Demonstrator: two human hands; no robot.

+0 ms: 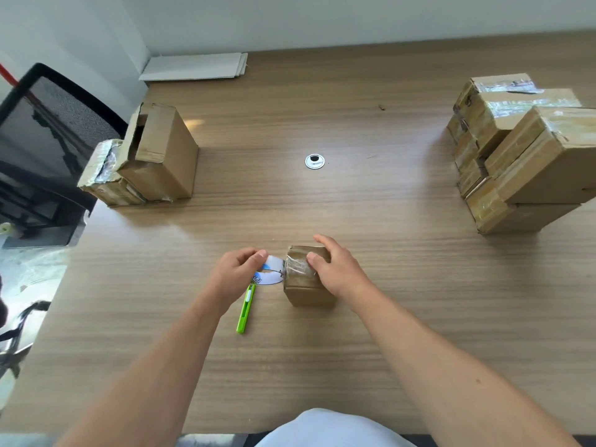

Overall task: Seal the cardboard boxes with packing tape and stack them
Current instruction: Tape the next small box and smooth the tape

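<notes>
Currently we are laying tape over the top of the small box [308,293], which stands on the desk [371,350] directly in front of us. Our right hand [335,269] holds the box, fingers curled over its top and thumb pressing the glossy strip on the near-left edge. Our left hand [237,274] grips the tape roll [272,269], fingers pinched round its rim, just beside the box's left face. To do this step well, we should keep the strip taut between roll and box, hold the box steady, and smooth the tape flat before cutting. The green cutter [245,309] lies near the left wrist, probably within easy reach. Sealed boxes [522,156] are stacked at far right. Two more boxes [154,156], one with a flap open, stand at far left.
</notes>
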